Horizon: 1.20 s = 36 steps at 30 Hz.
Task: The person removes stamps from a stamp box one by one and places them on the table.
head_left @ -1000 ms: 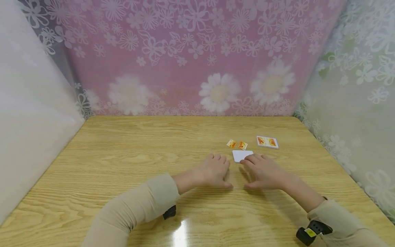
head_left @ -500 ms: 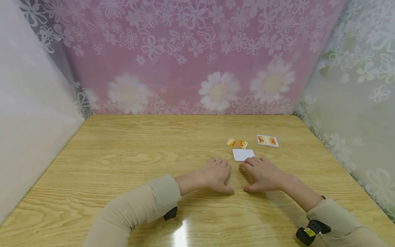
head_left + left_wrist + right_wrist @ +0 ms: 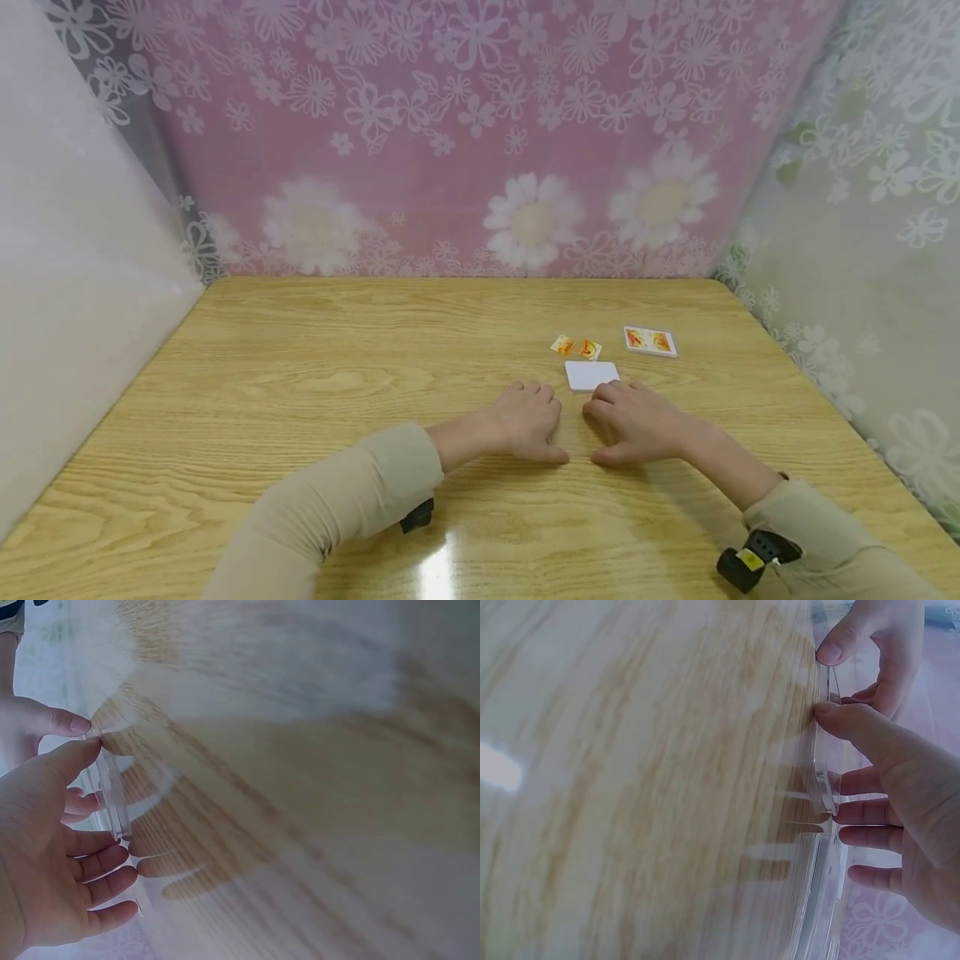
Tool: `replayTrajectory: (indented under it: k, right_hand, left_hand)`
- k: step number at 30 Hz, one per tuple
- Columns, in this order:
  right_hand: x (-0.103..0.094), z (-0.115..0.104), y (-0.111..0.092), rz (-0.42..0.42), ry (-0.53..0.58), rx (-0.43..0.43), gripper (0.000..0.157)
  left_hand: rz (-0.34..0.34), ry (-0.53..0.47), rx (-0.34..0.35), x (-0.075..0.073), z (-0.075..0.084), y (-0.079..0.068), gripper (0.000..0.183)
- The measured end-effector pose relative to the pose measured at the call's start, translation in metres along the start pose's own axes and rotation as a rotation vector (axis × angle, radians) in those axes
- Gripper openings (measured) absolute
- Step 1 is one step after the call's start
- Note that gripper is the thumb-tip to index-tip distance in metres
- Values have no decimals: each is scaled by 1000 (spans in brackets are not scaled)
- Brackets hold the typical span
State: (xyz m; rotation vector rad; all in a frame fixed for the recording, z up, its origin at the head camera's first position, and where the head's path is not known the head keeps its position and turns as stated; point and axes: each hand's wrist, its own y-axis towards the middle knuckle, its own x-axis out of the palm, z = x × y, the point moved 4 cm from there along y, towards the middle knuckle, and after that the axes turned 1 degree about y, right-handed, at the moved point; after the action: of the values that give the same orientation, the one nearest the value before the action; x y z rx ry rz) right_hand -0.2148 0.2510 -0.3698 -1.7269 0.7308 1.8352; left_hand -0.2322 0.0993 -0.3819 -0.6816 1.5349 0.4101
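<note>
A clear, see-through flat plastic piece (image 3: 114, 802) lies at the tabletop between the two hands; in the head view it barely shows. My left hand (image 3: 527, 425) holds it from the left, thumb at the near end and forefinger at the far end. From the right my right hand (image 3: 641, 423) holds it likewise, and in the right wrist view its thumb and fingers (image 3: 870, 812) bracket the clear edge. Just beyond the hands lies a white card stack (image 3: 590, 375), its near right corner partly covered by the right fingers.
Two small orange-and-yellow picture pieces (image 3: 590, 349) lie behind the white stack. Farther right is a stack (image 3: 650, 342) with orange pictures on top. The wooden table (image 3: 337, 358) is bounded by flowered curtains (image 3: 480, 150) at the back and right.
Both hands have drawn slightly nearer to me, showing more of the white stack. Over the last half second they stay almost still.
</note>
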Motion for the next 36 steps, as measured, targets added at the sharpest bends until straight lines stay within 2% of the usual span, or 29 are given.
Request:
replayTrajectory:
  k: [10,16,26,36]
  right_hand:
    - [-3,-1,2,-22,22,-5,49]
    - [-6,-2,2,1,18,-25,48]
    - [-11,-3,5,60,-26,-15,54]
    - [-13,0,6,141,-81,-29,59]
  left_hand:
    - [-14,-22,-8,-2,0,0,58]
    - [-8,-51,-17,-2,1,0,60]
    - [61,-25,-42,-5,0,-1,64]
    - [114,-1,-75,-8,-3,2,58]
